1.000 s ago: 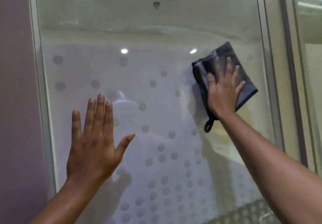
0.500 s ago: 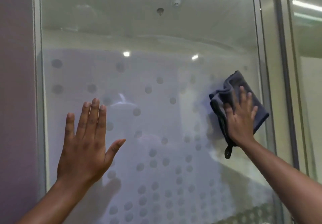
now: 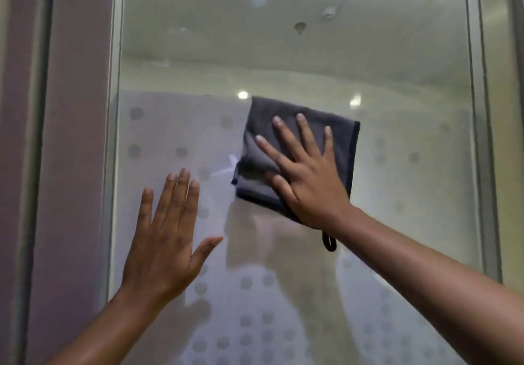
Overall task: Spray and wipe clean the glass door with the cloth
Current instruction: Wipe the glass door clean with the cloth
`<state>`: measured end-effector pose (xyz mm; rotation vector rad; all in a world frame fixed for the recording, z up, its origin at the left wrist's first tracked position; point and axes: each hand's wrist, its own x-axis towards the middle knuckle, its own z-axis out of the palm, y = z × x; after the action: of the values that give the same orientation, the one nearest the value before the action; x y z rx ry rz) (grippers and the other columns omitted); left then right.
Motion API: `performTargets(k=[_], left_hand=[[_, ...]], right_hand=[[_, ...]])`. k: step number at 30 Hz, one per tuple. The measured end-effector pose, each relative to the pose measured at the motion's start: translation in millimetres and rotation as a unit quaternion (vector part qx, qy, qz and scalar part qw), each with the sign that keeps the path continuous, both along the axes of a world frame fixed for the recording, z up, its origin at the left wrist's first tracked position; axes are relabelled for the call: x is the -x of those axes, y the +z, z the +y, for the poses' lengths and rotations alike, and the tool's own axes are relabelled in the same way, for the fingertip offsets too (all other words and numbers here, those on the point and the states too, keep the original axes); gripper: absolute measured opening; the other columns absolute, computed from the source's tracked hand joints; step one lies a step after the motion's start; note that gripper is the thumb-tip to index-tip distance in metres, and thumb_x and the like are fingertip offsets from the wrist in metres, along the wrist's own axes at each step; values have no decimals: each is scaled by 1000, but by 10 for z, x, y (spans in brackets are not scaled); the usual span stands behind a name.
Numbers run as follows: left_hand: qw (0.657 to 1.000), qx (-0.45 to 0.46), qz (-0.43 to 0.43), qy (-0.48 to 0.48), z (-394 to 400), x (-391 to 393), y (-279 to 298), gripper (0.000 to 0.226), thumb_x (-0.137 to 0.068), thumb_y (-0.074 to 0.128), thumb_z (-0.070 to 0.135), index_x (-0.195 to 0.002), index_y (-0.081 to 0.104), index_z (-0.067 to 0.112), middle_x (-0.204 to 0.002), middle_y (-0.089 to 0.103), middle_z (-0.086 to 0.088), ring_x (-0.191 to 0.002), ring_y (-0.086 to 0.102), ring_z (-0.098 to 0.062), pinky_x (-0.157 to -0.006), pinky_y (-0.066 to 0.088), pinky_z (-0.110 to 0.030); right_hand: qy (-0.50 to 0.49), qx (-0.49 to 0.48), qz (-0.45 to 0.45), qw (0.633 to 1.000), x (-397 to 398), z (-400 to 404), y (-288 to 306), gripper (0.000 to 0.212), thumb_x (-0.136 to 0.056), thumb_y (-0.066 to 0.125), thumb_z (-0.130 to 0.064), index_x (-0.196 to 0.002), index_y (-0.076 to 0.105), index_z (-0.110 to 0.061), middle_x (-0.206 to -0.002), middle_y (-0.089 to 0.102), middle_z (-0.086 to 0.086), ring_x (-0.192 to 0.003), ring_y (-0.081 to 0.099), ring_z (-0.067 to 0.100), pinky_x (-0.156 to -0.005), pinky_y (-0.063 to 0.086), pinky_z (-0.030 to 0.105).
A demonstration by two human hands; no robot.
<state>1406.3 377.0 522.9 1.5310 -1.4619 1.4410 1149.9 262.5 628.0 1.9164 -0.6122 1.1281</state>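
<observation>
Cloth (image 3: 300,137), dark grey and folded into a rough square, lies flat against the glass door (image 3: 397,194) near the middle of the pane, just above the band of frosted dots. The right hand (image 3: 307,179) presses it there with the palm down and all fingers spread wide; nothing is gripped, the fabric is simply pinned between the open hand and the glass. A small hanging loop (image 3: 329,241) dangles from the lower edge beside the wrist. The left hand (image 3: 164,240) is also fully open and empty, laid flat on the pane lower and to the left, near the metal frame (image 3: 113,137), apparently bracing the door. Judging by its drape and soft folded edges, the cloth is light and limp, so it will bunch or slide out unless pressure is spread across its middle, as the splayed fingers do now. The pane looks rigid and smooth, likely slippery where damp, and it probably swings on hinges, which makes steadying it sensible. Wiping appears under way with much glass left to cover; no spray bottle is in view.
</observation>
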Motion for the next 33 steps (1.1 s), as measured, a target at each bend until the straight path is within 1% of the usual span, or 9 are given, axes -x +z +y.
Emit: performTargets(k=[2,5,10,15,18,22,26,29,33], left_hand=[[1000,1,-4,-22,73,-7,13,90,-107,18,68,-169,15,3,-180,10,-17,-167,11,-33,-133,10,-59],[1000,15,-16,-15,244,-155,71,87,-108,21,67,-170,13,7,-181,7,-13,-168,5,-29,-134,6,-54],[997,37,41,57,557,-650,227,90,-107,16,68,-169,16,3,-179,10,-17,-167,9,-35,-135,5,-57],[997,7,71,31,616,-941,230,91,-106,11,69,-169,13,4,-180,6,-14,-167,5,-31,-134,9,-57],[997,-5,71,-25,652,-1069,206,87,-107,8,66,-170,8,7,-181,4,-11,-168,2,-28,-135,7,-56],[995,-12,70,-73,685,-1104,206,88,-106,6,67,-170,9,5,-180,7,-12,-168,6,-29,-135,4,-52],[993,-27,79,-78,718,-1095,213,89,-105,4,67,-170,7,6,-181,2,-11,-168,-1,-25,-136,0,-49],[993,-32,82,-80,726,-1078,211,93,-103,0,71,-170,5,7,-181,-1,-10,-167,-5,-24,-136,-2,-49],[990,-46,90,-102,757,-1086,232,97,-100,-1,76,-171,2,9,-181,-4,-8,-168,-7,-23,-136,-4,-48]], right_hand=[[-8,39,100,994,-42,7,-225,62,-108,33,-55,-166,18,-43,-179,5,-3,-165,-4,34,-125,3,73],[-14,57,148,987,48,-1,-100,61,-107,30,-56,-166,19,-45,-178,5,-6,-165,-3,31,-127,1,69],[8,6,60,998,-391,226,598,60,-106,24,-59,-165,19,-47,-179,6,-7,-165,-5,28,-127,-3,68],[24,-9,-23,999,-987,468,832,60,-107,22,-60,-165,18,-46,-179,6,-4,-165,-5,32,-125,-4,73],[35,25,7,999,-1243,537,539,59,-108,23,-60,-165,19,-45,-179,9,-3,-165,-2,34,-124,-1,74],[37,70,81,994,-1408,552,-365,62,-108,30,-60,-167,18,-42,-179,9,0,-164,-1,36,-123,5,75],[36,58,135,988,-1410,627,-1034,64,-107,38,-56,-167,19,-41,-178,11,-1,-165,2,35,-125,5,73],[19,61,156,986,-1367,635,-652,61,-108,33,-58,-166,19,-45,-179,9,-4,-165,0,31,-128,1,68],[24,25,40,999,-1487,688,385,59,-108,28,-59,-165,20,-46,-179,9,-5,-165,0,31,-127,1,70]])
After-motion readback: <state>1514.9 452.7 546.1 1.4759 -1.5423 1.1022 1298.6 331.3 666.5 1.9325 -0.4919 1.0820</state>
